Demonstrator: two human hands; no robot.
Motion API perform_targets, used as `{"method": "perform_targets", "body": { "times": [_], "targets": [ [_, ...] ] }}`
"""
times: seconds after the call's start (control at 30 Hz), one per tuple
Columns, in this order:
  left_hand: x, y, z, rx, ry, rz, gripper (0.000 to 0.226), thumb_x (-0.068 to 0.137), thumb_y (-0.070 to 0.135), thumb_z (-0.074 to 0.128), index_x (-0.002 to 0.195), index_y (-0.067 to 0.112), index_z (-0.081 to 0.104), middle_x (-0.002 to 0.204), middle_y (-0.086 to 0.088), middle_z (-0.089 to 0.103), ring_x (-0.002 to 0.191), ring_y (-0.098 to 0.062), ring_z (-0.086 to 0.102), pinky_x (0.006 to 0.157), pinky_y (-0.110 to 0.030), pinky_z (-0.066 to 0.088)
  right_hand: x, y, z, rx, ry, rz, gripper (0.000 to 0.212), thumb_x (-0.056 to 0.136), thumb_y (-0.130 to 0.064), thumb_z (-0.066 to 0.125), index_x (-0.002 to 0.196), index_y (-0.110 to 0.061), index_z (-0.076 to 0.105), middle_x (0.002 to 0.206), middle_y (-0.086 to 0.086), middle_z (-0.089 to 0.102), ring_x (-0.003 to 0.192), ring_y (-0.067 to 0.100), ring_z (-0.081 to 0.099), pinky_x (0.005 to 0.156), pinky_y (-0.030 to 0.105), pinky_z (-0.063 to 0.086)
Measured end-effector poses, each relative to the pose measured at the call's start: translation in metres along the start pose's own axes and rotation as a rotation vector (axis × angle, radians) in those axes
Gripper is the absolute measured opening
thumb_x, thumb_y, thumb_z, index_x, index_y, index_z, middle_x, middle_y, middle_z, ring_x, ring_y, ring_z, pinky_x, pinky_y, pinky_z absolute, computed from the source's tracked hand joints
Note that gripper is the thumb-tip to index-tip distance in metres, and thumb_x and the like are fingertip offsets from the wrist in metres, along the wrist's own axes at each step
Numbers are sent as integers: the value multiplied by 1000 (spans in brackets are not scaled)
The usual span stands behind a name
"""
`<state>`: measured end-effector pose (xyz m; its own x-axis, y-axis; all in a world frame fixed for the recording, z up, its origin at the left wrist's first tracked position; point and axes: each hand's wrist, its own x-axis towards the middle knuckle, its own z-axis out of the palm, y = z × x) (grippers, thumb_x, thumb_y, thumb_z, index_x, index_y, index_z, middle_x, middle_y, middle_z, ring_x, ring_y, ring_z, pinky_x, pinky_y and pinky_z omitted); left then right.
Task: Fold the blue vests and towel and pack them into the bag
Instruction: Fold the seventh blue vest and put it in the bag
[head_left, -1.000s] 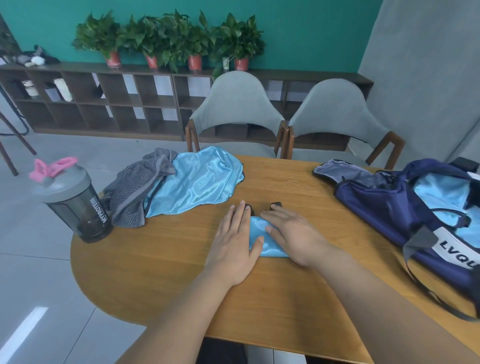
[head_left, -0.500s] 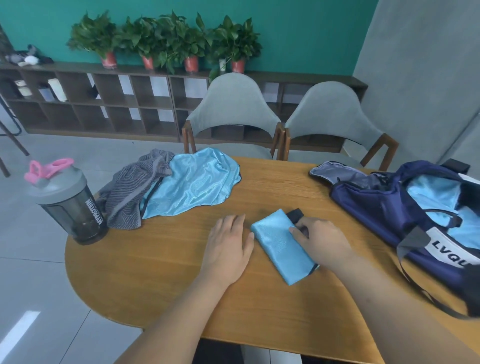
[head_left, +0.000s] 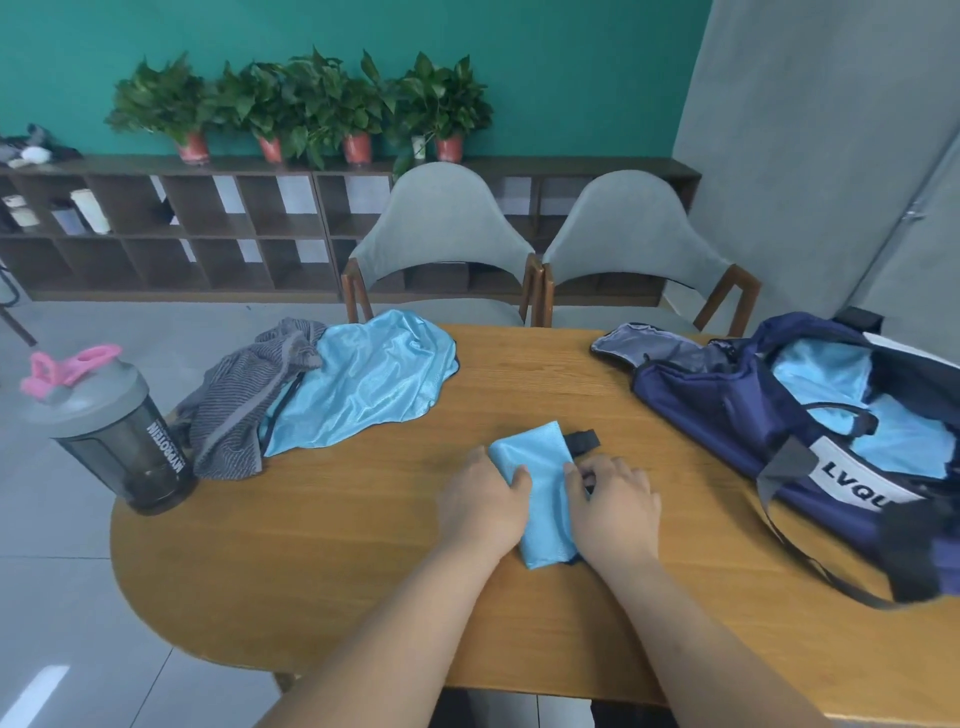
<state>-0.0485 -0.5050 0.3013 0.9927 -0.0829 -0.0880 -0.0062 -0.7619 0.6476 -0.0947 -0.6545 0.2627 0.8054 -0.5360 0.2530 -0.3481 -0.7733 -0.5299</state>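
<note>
A small folded light-blue towel (head_left: 545, 486) with a black strap tab (head_left: 583, 441) lies on the wooden table (head_left: 322, 561) in front of me. My left hand (head_left: 485, 506) holds its left edge, thumb on top of the cloth. My right hand (head_left: 615, 506) grips its right edge near the strap. An unfolded shiny blue vest (head_left: 363, 384) lies spread at the table's far left, beside a crumpled grey striped garment (head_left: 244, 400). The open navy bag (head_left: 810, 441) sits at the right with blue fabric inside.
A dark shaker bottle with a pink lid (head_left: 109, 431) stands at the table's left edge. Two grey chairs (head_left: 441, 244) are pushed in at the far side. Behind them runs a low shelf (head_left: 171, 228) with potted plants.
The towel was uncovered and turned lengthwise toward me. My left hand moved from the table onto its left edge, and my right hand closed on its right edge.
</note>
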Motion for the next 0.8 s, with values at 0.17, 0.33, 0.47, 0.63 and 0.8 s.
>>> {"method": "perform_targets", "body": {
  "times": [0.17,0.33,0.47,0.63,0.8],
  "targets": [
    [18,11,-2,-243,-131,-235,37,84,54,73,84,17,65,80,3,69,79,-22,68,85,-35,56,1,2,-2,58,-26,17,20,103,-47,49,94,-34,62,91,-16,60,91,17,44,79,37,32],
    [8,28,-5,-563,-174,-189,21,95,31,72,93,14,60,90,-4,69,74,-17,61,64,-30,45,-1,1,-8,137,-43,43,23,104,-46,49,88,-34,60,84,-17,61,91,16,46,80,37,35],
    [-5,39,-3,-578,-165,-129,23,106,36,57,115,15,52,102,-6,63,81,-18,59,65,-32,45,5,3,-26,297,-188,117,20,102,-50,54,98,-33,63,83,-16,67,94,15,62,85,37,49],
    [-11,68,-4,-693,-191,-31,20,106,33,59,116,16,56,108,-6,69,94,-21,70,78,-37,58,15,19,-68,687,-291,324,61,92,-56,69,139,-24,48,109,-6,74,94,13,73,93,41,58],
    [-22,106,-2,-832,-367,17,14,106,27,63,114,17,65,110,-7,77,99,-27,76,94,-53,60,13,43,-122,1028,-287,390,89,87,-49,80,160,-27,34,139,-6,62,113,12,69,95,34,56]
  ]
}}
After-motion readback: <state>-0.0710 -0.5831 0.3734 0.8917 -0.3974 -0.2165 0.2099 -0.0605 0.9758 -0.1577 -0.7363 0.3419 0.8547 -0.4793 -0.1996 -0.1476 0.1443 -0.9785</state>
